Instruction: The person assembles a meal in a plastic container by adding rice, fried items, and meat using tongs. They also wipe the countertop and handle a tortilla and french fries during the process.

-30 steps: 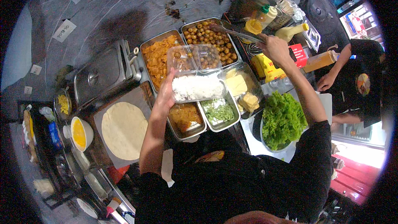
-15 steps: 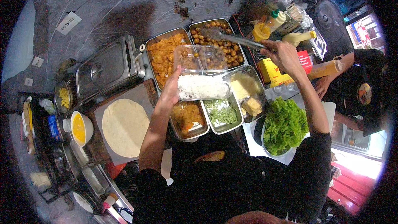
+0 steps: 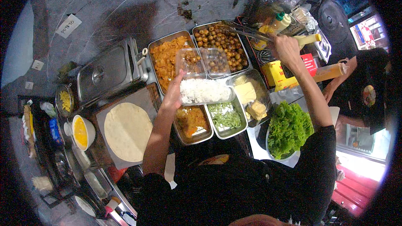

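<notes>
My left hand (image 3: pixel 172 93) grips the left side of a clear plastic compartment box (image 3: pixel 204 75) held over the metal trays. White rice (image 3: pixel 205 91) fills its near section. Brown pieces show at its far sections, but I cannot tell whether they lie inside or show through. My right hand (image 3: pixel 285 51) is closed round metal tongs (image 3: pixel 248 32), which point left above the far right corner of a tray of small glazed potatoes (image 3: pixel 222 39). A tray of orange-coated pieces (image 3: pixel 165 54) sits left of the potatoes.
Closer to me are shredded green vegetable (image 3: pixel 224 117), an orange mixture (image 3: pixel 191 119) and yellow blocks (image 3: pixel 256 109). A flatbread (image 3: pixel 127 132) lies left, by a lidded steel pan (image 3: pixel 104 73). Lettuce (image 3: pixel 289 129) fills a bowl at right, near another person's arm (image 3: pixel 335 86).
My right hand and the tongs have moved slightly away and to the right, off the middle of the potatoes. My left hand keeps the box in nearly the same place.
</notes>
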{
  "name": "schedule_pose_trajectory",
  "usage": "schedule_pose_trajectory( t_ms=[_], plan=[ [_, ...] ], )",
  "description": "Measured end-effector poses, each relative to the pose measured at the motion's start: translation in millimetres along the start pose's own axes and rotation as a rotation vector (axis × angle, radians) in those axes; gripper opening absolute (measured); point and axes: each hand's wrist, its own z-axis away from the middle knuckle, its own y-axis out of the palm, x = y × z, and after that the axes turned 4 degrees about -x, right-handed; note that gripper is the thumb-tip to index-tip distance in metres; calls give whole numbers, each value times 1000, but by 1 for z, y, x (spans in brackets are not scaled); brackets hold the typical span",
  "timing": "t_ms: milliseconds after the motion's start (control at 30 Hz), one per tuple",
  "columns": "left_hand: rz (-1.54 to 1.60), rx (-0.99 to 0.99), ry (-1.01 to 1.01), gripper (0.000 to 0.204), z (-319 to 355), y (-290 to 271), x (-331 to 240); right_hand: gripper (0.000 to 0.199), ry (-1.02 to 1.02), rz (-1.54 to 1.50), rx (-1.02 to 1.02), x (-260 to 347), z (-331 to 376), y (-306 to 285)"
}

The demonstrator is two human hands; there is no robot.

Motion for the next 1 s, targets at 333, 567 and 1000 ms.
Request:
schedule_pose_trajectory(
  t_ms=[333, 567, 1000],
  plan=[
    [-5, -68, 45, 55, 14, 5, -6, 26, -212, 108, -53, -5, -57, 28],
    [21, -113, -7, 57, 15, 5, -10, 35, -47, -59, 42, -8, -28, -36],
    [100, -30, 2, 45, 15, 5, -9, 35, -266, -440, -59, 39, 38, -94]
  ],
)
